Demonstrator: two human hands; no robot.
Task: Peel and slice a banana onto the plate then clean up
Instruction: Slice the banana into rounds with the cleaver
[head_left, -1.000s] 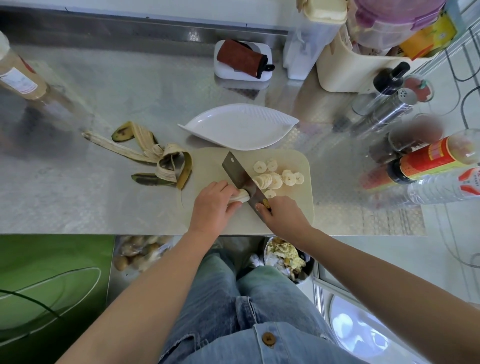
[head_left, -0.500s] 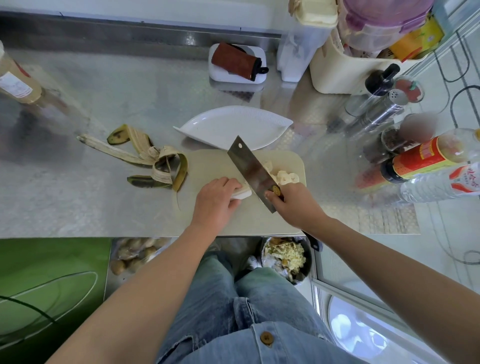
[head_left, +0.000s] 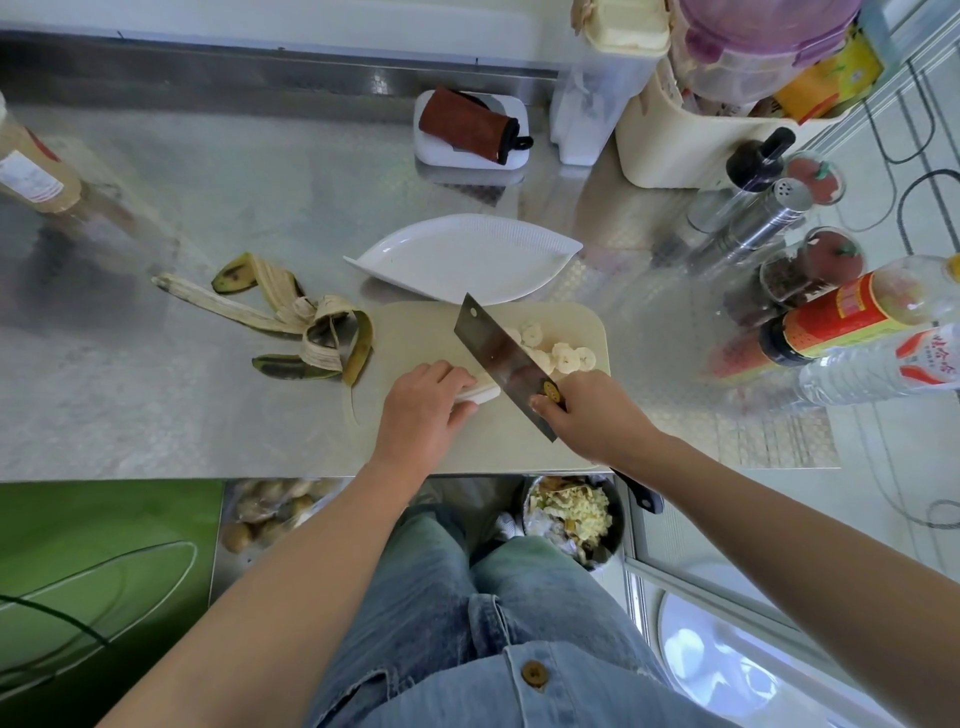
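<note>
On the beige cutting board (head_left: 405, 332), my left hand (head_left: 423, 408) presses down on the short remaining piece of peeled banana (head_left: 480, 392). My right hand (head_left: 592, 413) grips the handle of a cleaver (head_left: 501, 358), whose blade stands at the banana's cut end. Several round banana slices (head_left: 563, 353) lie on the board to the right of the blade. The white leaf-shaped plate (head_left: 467, 257) sits just behind the board with nothing on it. The banana peel (head_left: 291, 322) lies spread on the steel counter to the left.
Bottles and spice jars (head_left: 841, 317) crowd the right side of the steel counter (head_left: 156, 415). A cream caddy (head_left: 691, 135) and a white dish with a brown cloth (head_left: 470, 130) stand at the back. A bin with food scraps (head_left: 571, 512) sits under the counter edge.
The cleaver came up off the board between cuts and now stands at the banana end again. The view shifted slightly; my left hand stayed on the banana.
</note>
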